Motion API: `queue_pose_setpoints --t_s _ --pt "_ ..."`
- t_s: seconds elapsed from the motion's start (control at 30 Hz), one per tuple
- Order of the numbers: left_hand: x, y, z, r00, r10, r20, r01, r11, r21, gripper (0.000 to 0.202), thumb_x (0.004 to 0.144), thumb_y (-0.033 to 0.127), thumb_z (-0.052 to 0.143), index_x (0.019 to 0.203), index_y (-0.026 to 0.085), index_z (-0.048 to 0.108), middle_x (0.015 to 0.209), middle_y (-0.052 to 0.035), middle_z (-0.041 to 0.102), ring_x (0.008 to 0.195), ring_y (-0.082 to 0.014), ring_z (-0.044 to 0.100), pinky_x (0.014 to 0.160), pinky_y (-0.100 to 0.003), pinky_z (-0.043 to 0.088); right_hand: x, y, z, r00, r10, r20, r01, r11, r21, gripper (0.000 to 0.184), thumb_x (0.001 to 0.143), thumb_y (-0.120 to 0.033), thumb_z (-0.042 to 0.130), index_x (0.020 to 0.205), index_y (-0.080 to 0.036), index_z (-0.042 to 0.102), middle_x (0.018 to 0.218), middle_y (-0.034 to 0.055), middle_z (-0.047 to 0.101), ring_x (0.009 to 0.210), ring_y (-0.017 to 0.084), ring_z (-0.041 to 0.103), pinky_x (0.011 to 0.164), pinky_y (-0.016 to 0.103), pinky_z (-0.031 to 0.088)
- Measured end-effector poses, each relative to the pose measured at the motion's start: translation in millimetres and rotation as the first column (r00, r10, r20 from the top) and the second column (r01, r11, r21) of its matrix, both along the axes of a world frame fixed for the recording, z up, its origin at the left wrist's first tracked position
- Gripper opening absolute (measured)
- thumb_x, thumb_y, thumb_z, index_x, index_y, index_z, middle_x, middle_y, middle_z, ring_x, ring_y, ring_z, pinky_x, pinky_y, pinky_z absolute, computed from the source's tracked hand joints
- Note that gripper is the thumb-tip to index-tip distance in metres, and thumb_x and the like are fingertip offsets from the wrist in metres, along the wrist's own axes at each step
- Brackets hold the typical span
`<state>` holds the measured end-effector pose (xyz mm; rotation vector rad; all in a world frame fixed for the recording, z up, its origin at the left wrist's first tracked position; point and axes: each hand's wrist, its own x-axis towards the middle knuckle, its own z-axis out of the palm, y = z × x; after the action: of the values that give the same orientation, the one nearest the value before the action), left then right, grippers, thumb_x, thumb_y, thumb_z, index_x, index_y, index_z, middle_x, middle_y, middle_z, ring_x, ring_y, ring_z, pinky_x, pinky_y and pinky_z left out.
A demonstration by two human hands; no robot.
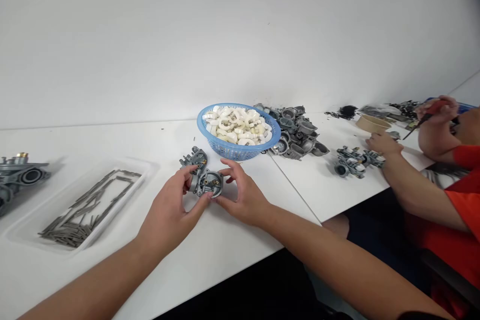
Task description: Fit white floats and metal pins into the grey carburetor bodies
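My left hand (168,215) and right hand (242,200) curled, both gripping grey die-cast aluminium carburettor body (205,182) between fingers and thumbs, over white tabletop (123,145). Body likely stiff, fairly heavy for size; round bowl opening seems firmest hold, thin projecting parts less so. Left, shallow white plastic tray (146,170) of slim grey metal rods (88,212). Ahead, blue plastic mesh basket (240,152) of white plastic rings (236,125), beside heap of grey carburettor bodies (296,132). Farther right, co-worker's hand (382,144) near more carburettors.
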<state>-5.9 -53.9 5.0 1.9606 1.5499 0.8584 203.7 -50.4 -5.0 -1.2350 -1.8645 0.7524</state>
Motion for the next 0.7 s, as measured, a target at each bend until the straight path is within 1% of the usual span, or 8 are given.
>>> queue_pose_setpoints --t_s 0.17,0.27,0.33,0.43,0.5,0.6,0.67,0.7 --pt "-4 8 0.6 0.995 -0.080 -0.057 0.073 0.991 -0.115 0.060 0.091 0.068 0.056 0.136 0.029 0.056 0.123 -0.0083 0.068 0.110 -0.0325 0.064 0.082 -0.043 0.055 15 23 15.6 0.983 0.177 0.045 -0.174 0.983 -0.057 0.070 0.086 -0.041 0.078 0.145 -0.024 0.044 0.131 0.0128 0.068 0.125 0.028 0.063 0.106 0.051 0.050" --pt "-7 12 1.2 0.990 -0.113 -0.083 0.108 0.992 -0.065 0.052 0.091 0.067 0.058 0.126 0.029 0.062 0.118 -0.0060 0.070 0.110 -0.0315 0.063 0.083 -0.043 0.053 21 32 16.3 0.963 0.267 0.044 -0.266 0.963 -0.032 0.064 0.087 -0.037 0.077 0.143 -0.025 0.048 0.140 0.0123 0.063 0.129 0.027 0.061 0.110 0.052 0.049" --pt "-9 13 2.9 0.987 -0.105 -0.118 0.103 0.994 -0.028 0.047 0.090 0.067 0.058 0.115 0.028 0.065 0.106 -0.0044 0.071 0.101 -0.0300 0.065 0.077 -0.040 0.051 23 32 13.8 0.961 0.269 0.055 -0.268 0.963 -0.023 0.062 0.088 -0.038 0.076 0.143 -0.025 0.049 0.146 0.0122 0.060 0.134 0.027 0.059 0.113 0.053 0.048" --pt "-11 14 7.8 0.977 -0.049 -0.209 0.044 0.999 -0.029 0.045 0.086 0.070 0.060 0.095 0.026 0.061 0.084 -0.0015 0.066 0.076 -0.0258 0.062 0.061 -0.035 0.043 27 24 17.1 0.970 0.220 0.107 -0.220 0.975 -0.010 0.058 0.091 -0.039 0.073 0.143 -0.026 0.051 0.150 0.0115 0.058 0.140 0.028 0.054 0.117 0.053 0.045" --pt "-12 14 11.0 0.963 -0.021 -0.269 0.013 0.999 -0.029 0.045 0.085 0.070 0.061 0.087 0.025 0.055 0.075 0.0003 0.062 0.067 -0.0236 0.058 0.056 -0.033 0.037 34 18 30.9 0.968 0.200 0.152 -0.208 0.977 0.044 0.054 0.092 -0.040 0.072 0.141 -0.027 0.053 0.149 0.0101 0.058 0.140 0.027 0.055 0.116 0.052 0.046" --pt "-12 13 12.6 0.950 -0.035 -0.310 0.044 0.999 0.020 0.043 0.087 0.067 0.059 0.085 0.025 0.052 0.077 -0.0001 0.063 0.074 -0.0253 0.059 0.061 -0.034 0.039 50 20 68.5 0.967 0.123 0.223 -0.158 0.976 0.148 0.046 0.094 -0.045 0.069 0.135 -0.026 0.059 0.140 0.0095 0.065 0.128 0.027 0.063 0.105 0.046 0.053" --pt "-12 14 11.4 0.945 -0.046 -0.324 0.074 0.994 0.076 0.042 0.087 0.066 0.060 0.084 0.025 0.050 0.082 -0.0013 0.065 0.083 -0.0275 0.061 0.067 -0.035 0.041 59 31 96.0 0.933 -0.051 0.355 0.006 0.992 0.126 0.043 0.095 -0.048 0.066 0.131 -0.024 0.062 0.136 0.0108 0.067 0.118 0.028 0.066 0.091 0.040 0.056" --pt "-11 14 10.6 0.943 -0.048 -0.329 0.084 0.992 0.098 0.042 0.087 0.065 0.060 0.084 0.025 0.050 0.084 -0.0018 0.066 0.085 -0.0281 0.061 0.068 -0.036 0.041 62 39 107.6 0.885 -0.139 0.444 0.108 0.990 0.094 0.037 0.096 -0.048 0.063 0.124 -0.023 0.065 0.130 0.0106 0.069 0.110 0.027 0.068 0.083 0.037 0.055"
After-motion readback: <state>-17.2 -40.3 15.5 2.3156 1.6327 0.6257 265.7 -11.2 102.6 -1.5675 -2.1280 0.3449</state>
